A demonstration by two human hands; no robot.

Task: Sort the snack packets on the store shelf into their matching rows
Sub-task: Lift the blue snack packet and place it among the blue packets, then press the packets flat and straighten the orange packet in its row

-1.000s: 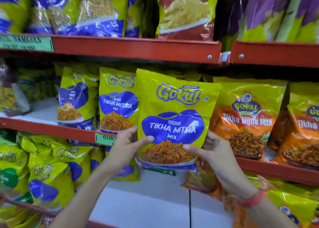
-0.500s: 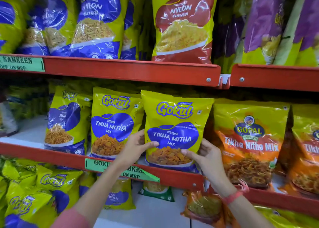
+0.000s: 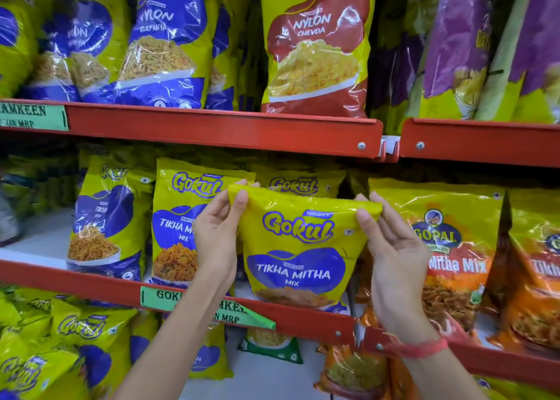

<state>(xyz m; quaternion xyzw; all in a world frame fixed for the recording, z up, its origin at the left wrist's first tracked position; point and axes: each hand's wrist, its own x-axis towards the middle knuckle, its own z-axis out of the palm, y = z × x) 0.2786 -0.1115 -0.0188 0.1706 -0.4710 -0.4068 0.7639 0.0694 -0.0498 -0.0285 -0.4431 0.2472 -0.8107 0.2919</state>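
A yellow and blue Gokul Tikha Mitha Mix packet stands on the middle red shelf, its bottom behind the shelf lip. My left hand pinches its top left corner and my right hand pinches its top right corner. Another Gokul packet stands right behind it. To its left stands a matching Tikha Mitha Mix packet, partly hidden by my left hand. To its right is an orange Gopal Tikha Mitha Mix packet.
A Gokul sev packet stands further left beside bare white shelf floor. The upper shelf holds blue Nylon Gathiya packets, a red Nylon Chevda packet and purple packets. More Gokul packets lie on the shelf below.
My hands have shifted from the packet's lower corners to its top corners. The packet has settled lower on the middle shelf, and the view has tilted upward.
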